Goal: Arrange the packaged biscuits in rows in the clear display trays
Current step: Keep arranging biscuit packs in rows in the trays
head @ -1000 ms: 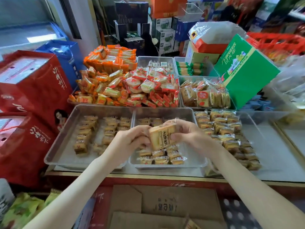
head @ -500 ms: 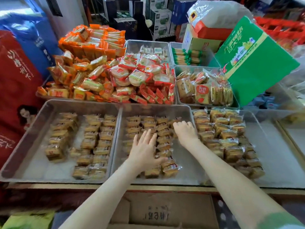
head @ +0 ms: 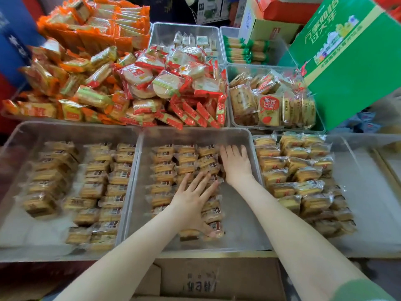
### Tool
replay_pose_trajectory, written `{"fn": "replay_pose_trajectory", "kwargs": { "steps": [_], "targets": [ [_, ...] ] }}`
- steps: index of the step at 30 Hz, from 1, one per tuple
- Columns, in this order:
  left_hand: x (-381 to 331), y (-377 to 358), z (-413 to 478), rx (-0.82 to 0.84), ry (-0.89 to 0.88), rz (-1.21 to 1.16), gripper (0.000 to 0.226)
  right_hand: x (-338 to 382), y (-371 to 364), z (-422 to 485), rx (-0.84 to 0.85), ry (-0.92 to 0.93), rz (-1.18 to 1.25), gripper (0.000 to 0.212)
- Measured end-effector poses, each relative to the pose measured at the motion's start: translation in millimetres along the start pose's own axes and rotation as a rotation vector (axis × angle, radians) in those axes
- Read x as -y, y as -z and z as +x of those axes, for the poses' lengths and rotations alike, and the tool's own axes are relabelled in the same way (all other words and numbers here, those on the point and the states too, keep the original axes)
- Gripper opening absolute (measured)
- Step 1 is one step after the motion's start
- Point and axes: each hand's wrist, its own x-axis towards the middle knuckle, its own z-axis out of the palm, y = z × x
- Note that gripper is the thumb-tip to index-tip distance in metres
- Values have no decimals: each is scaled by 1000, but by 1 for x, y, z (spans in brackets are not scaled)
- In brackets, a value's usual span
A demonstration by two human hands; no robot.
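Partly hidden: biscuits [head: 213,215] under left hand [head: 192,202], middle tray [head: 238,224].

Arms: both forearms bare | left hand [head: 193,205]: bare, slim fingers | right hand [head: 236,165]: bare too | sleeve [head: 364,290]: green, just showing on the right arm, lower corner of view

a shop: snack-filled display trays [head: 195,135] (stacked cartons [head: 351,61] behind).
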Motion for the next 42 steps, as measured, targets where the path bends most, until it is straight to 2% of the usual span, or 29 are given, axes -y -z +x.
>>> {"fn": "replay_pose_trajectory", "kwargs": {
  "steps": [2,4,9,12,14,16,18,21,23,25,26,28,31,34,38,40,42],
  "targets": [
    [1,-1,3,-5,-5,-12,131,1,2,1,5,-58,10,75],
    [0,-3,6,-19,-2,-26,128,3,3,5,19,-116,51,67],
    [18,11,-25,-136,-6,-136,110,-4,17,1,80,-158,214,91],
    [73,9,-90,-414,145,-176,84,-5,58,-17,79,-147,297,92],
    [120,-8,-144,-573,349,-178,79,18,93,-31,-51,-125,382,87],
    [167,-33,-196,-590,553,-146,81,69,125,-43,-189,10,521,77],
    [200,-53,-236,-537,711,-151,86,138,147,-54,-282,258,605,70],
    [223,-68,-264,-584,846,-261,93,250,163,-58,-255,590,600,76],
    [227,-71,-267,-608,856,-273,94,314,166,-48,-225,686,503,84],
    [228,-74,-266,-595,834,-225,90,359,166,-36,-152,689,462,86],
    [228,-75,-265,-594,828,-215,89,375,163,-31,-124,690,428,83],
    [231,-79,-267,-608,823,-214,88,395,157,-26,-171,685,334,73],
    [234,-82,-268,-616,822,-226,90,405,152,-26,-229,630,349,59],
    [236,-81,-269,-622,796,-264,91,405,152,-29,-242,627,368,55],
    [238,-82,-272,-671,754,-343,93,396,151,-38,-221,731,330,53],
    [239,-81,-275,-728,722,-417,95,380,157,-44,-296,771,337,52],
    [240,-82,-279,-794,684,-471,96,357,163,-52,-481,832,356,46]
  ]
}}
